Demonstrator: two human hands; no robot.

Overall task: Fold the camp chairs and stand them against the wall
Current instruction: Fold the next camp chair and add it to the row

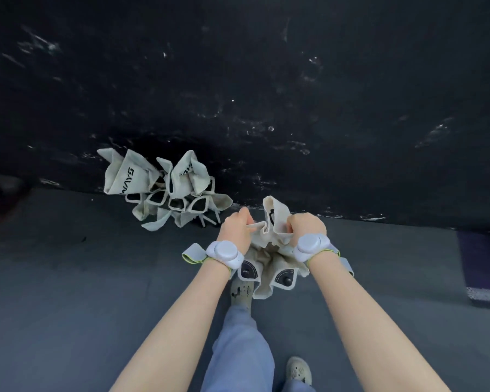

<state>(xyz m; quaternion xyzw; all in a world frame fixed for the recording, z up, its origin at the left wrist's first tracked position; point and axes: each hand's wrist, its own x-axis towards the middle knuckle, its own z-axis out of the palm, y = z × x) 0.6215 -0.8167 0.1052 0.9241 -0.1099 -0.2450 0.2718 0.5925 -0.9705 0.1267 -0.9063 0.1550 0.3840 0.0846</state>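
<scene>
A folded beige canvas camp chair [269,258] stands upright in front of me, close to the black wall [266,94]. My left hand [235,227] grips the bunched fabric at its top left. My right hand [306,224] grips the fabric at its top right. Both wrists carry white sensor bands. Two more folded beige camp chairs [164,188] lean together against the wall to the left, about a hand's width from the one I hold.
The floor [82,278] is dark grey. My left foot [241,292] sits under the held chair and my right shoe [299,372] is nearer me. A purple mat with a white edge [484,273] lies at the right.
</scene>
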